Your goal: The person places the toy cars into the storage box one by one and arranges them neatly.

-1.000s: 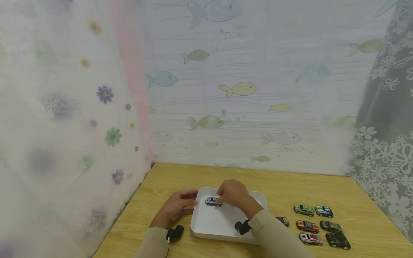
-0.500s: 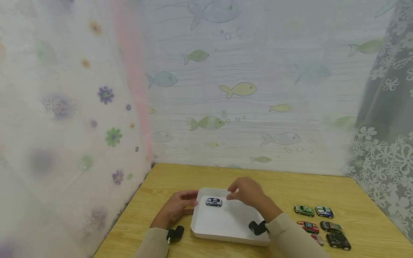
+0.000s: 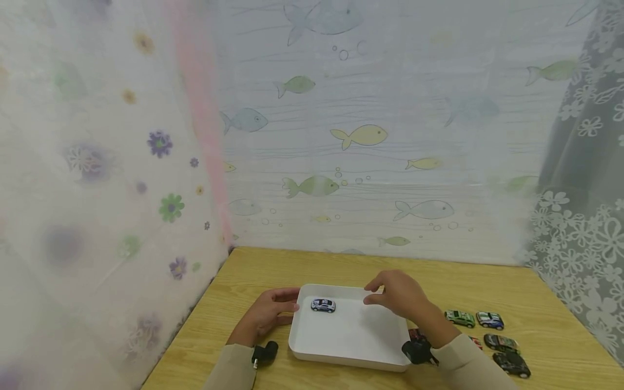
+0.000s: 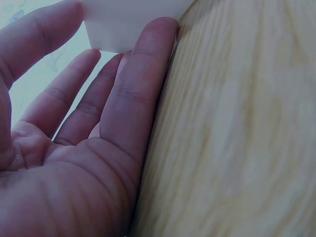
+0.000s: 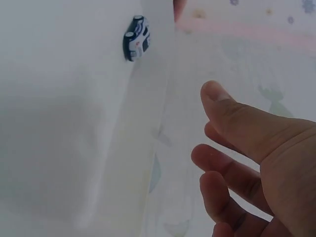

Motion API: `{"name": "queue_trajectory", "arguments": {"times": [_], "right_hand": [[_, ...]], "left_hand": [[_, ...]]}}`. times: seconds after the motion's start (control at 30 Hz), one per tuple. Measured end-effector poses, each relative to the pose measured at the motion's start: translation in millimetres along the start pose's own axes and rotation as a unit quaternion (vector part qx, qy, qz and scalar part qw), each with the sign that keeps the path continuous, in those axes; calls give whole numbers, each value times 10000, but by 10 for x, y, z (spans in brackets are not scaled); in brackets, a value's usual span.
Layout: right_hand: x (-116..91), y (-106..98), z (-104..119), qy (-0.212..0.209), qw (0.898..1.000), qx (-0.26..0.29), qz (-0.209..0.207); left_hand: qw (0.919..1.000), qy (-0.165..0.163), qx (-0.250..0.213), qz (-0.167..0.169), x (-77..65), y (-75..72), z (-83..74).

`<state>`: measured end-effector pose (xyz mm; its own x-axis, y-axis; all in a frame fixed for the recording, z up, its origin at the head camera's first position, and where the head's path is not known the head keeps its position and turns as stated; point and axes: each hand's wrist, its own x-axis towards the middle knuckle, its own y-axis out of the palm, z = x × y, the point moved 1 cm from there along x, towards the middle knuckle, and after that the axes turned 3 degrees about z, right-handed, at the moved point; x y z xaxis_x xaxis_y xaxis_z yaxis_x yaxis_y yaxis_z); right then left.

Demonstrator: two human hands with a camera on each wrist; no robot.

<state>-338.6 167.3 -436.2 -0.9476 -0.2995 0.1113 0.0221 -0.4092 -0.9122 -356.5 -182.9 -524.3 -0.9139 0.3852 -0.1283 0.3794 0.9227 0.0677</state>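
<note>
Pale sheets enclose the scene, a fish-printed backdrop (image 3: 370, 97) across the top of the frame and a flowered sheet (image 3: 97, 216) down the left, above a wood-grained surface (image 3: 263, 265). One white tray (image 3: 346, 336) sits at lower centre, and one white-and-dark toy car (image 3: 323, 305) rests inside it, toward the tray's upper left corner, touched by neither hand. The left hand (image 3: 267, 312) lies against the tray's left side, its fingers fairly straight and touching the wall; the right hand (image 3: 402, 292) hangs over the tray's upper right part, thumb and fingers apart and holding nothing. Judging by looks, the toy car should be light, stiff and hard to damage, with a smooth, slightly slippery body and wheels that may let it roll; a thumb-and-finger pinch across its two long sides would suit best. The tray looks light and rigid, perhaps apt to slide, best steadied by its rim or walls. At lower right, four cars show plainly: one green car (image 3: 460, 318), one white car with blue and green (image 3: 489, 320), one dark patterned car (image 3: 501, 343) and one black car (image 3: 511, 364). Red bits (image 3: 476, 342) show around the right forearm, too hidden to count.
</note>
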Motion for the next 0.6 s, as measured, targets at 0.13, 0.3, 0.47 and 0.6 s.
{"name": "queue_trajectory", "arguments": {"times": [0.13,0.3,0.47,0.6], "right_hand": [[-87,-51,-95,-106,9998,23,-152],[-212,-157,-206,-221,9995,96,-222],[-367,-205,-366,-115,9997,160,-144],[-477,-231,-510,-139,9995,233,-175]], "left_hand": [[10000,6,4,-13,-4,-1,-6],[10000,25,14,-30,-2,-5,-7],[10000,-55,12,-39,-5,16,8],[10000,-30,-21,-48,0,9,-1]]}}
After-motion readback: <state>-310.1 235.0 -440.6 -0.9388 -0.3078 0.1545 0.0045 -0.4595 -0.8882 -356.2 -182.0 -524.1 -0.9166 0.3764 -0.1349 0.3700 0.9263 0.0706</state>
